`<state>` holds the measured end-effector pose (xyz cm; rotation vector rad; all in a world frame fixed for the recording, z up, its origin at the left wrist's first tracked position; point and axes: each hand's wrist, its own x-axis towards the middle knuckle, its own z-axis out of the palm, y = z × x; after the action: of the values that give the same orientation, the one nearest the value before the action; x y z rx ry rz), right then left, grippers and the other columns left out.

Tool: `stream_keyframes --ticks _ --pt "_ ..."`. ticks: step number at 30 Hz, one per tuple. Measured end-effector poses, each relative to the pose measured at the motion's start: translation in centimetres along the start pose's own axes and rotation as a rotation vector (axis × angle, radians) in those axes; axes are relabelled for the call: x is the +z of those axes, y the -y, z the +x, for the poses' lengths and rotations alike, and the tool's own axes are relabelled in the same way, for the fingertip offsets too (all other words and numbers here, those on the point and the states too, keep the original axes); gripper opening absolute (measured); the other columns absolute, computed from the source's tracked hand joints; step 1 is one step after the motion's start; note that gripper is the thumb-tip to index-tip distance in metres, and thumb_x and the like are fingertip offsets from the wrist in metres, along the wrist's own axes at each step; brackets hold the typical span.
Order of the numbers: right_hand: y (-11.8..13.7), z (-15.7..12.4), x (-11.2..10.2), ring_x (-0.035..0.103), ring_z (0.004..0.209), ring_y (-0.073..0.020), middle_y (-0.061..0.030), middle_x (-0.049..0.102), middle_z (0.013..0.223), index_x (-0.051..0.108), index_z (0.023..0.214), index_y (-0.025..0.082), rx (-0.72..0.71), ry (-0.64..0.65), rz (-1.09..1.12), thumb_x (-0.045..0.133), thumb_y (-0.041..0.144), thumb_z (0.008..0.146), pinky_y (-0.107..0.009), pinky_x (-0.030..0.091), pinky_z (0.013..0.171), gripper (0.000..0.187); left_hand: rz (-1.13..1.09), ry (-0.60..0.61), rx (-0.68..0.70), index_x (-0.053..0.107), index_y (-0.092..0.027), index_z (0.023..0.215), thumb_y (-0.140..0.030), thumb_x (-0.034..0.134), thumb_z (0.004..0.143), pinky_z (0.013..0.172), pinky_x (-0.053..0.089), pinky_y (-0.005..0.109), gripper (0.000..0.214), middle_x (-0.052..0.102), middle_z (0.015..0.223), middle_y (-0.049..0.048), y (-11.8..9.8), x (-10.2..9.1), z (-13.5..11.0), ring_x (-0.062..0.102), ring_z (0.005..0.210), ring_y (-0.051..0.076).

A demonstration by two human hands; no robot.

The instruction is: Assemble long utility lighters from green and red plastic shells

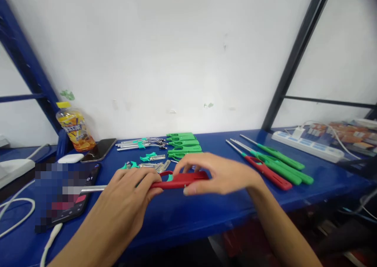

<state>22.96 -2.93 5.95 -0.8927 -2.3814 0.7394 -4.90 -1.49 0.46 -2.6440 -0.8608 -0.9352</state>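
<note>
Above the blue tabletop I hold a red long-nosed lighter (179,180) level, its metal tube pointing left. My left hand (129,196) is closed round its front part, where the tube meets the red body. Round the handle end, my right hand (215,174) has its fingers on top and the thumb below. A teal trigger piece shows in the lighter's opening between the hands. Just behind them lie loose teal triggers (149,157) and several small clear lighter tanks (161,167), partly hidden by my hands.
Green handle shells (184,143) and metal tubes (138,144) lie at the back. Several green lighters (279,159) and one red lighter (266,170) lie right, before a power strip (308,146). A drink bottle (75,127), a phone (100,149) and a tablet (79,210) are left.
</note>
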Motion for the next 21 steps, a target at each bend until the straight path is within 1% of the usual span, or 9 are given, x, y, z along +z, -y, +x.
stream_keyframes --ticks 3,4,6,7,10,12,15,18,21 --pt "2.3 -1.2 1.9 0.06 0.129 -0.0233 -0.0045 0.064 0.14 0.063 0.136 0.029 -0.082 -0.114 0.053 0.077 0.02 0.09 -0.037 0.042 0.114 0.049 -0.199 0.09 -0.015 0.069 -0.03 0.104 -0.036 0.052 0.109 0.084 0.046 0.034 0.019 0.075 0.103 -0.0025 0.6 -3.8 1.9 0.067 0.092 0.022" --pt "2.6 -1.4 2.4 0.062 0.126 -0.0231 -0.0043 0.064 0.14 0.064 0.134 0.03 -0.103 -0.134 0.11 0.075 0.015 0.088 -0.036 0.044 0.112 0.05 -0.263 0.12 -0.044 0.069 -0.031 0.105 -0.036 0.053 0.109 0.087 0.046 0.032 0.017 0.075 0.105 -0.0035 0.7 -4.7 2.1 0.067 0.096 0.021" --pt "2.8 -1.4 3.4 0.071 0.102 -0.0177 -0.004 0.063 0.138 0.064 0.133 0.031 -0.077 -0.146 0.269 0.062 0.002 0.084 -0.031 0.055 0.094 0.057 -0.356 0.166 -0.128 0.068 -0.032 0.109 -0.035 0.053 0.109 0.092 0.046 0.029 0.015 0.073 0.11 -0.0044 0.8 -5.5 2.1 0.066 0.103 0.019" --pt "2.8 -1.2 3.7 0.072 0.089 -0.0145 -0.0034 0.062 0.136 0.063 0.134 0.032 -0.06 -0.135 0.34 0.057 -0.003 0.079 -0.028 0.057 0.083 0.065 -0.392 0.19 -0.167 0.068 -0.033 0.11 -0.035 0.052 0.109 0.093 0.046 0.029 0.015 0.073 0.112 -0.0044 0.9 -5.5 2.0 0.065 0.105 0.018" --pt "2.3 -0.6 4.3 0.069 0.072 -0.0084 -0.0012 0.063 0.136 0.059 0.141 0.038 0.016 -0.084 0.411 0.05 -0.006 0.07 -0.024 0.055 0.073 0.084 -0.454 0.237 -0.247 0.067 -0.033 0.115 -0.034 0.051 0.109 0.099 0.046 0.031 0.017 0.072 0.118 -0.0033 1.7 -4.3 1.8 0.064 0.111 0.019" --pt "2.0 -0.3 4.2 0.063 0.064 -0.0074 0.0015 0.068 0.116 0.057 0.144 0.039 0.089 -0.085 0.393 0.051 -0.003 0.07 -0.022 0.053 0.067 0.086 -0.462 0.241 -0.27 0.068 -0.032 0.115 -0.034 0.053 0.108 0.101 0.046 0.034 0.017 0.072 0.119 -0.0021 2.3 -3.3 2.0 0.063 0.112 0.021" --pt "1.8 -0.1 3.8 0.056 0.056 -0.0087 0.0054 0.063 0.087 0.053 0.148 0.038 0.224 -0.059 0.383 0.054 0.004 0.073 -0.02 0.048 0.058 0.083 -0.436 0.206 -0.258 0.069 -0.031 0.115 -0.032 0.054 0.107 0.101 0.049 0.037 0.016 0.072 0.119 0.0008 2.7 -1.9 2.5 0.063 0.113 0.023" --pt "1.7 -0.1 3.8 0.054 0.055 -0.0099 0.0031 0.064 0.092 0.056 0.145 0.039 0.299 -0.08 0.449 0.055 0.011 0.072 -0.023 0.046 0.054 0.078 -0.393 0.1 -0.188 0.068 -0.031 0.123 -0.028 0.056 0.105 0.107 0.049 0.044 0.021 0.07 0.124 0.0041 2.2 -1.0 3.0 0.06 0.122 0.026" --pt "1.3 0.3 4.3 0.048 0.053 -0.0099 0.001 0.067 0.106 0.062 0.137 0.04 0.269 -0.248 0.538 0.054 0.015 0.073 -0.025 0.041 0.052 0.069 -0.319 -0.13 -0.235 0.063 -0.032 0.134 -0.031 0.059 0.104 0.118 0.041 0.056 0.031 0.058 0.145 0.0078 0.7 -0.1 3.3 0.049 0.14 0.03"
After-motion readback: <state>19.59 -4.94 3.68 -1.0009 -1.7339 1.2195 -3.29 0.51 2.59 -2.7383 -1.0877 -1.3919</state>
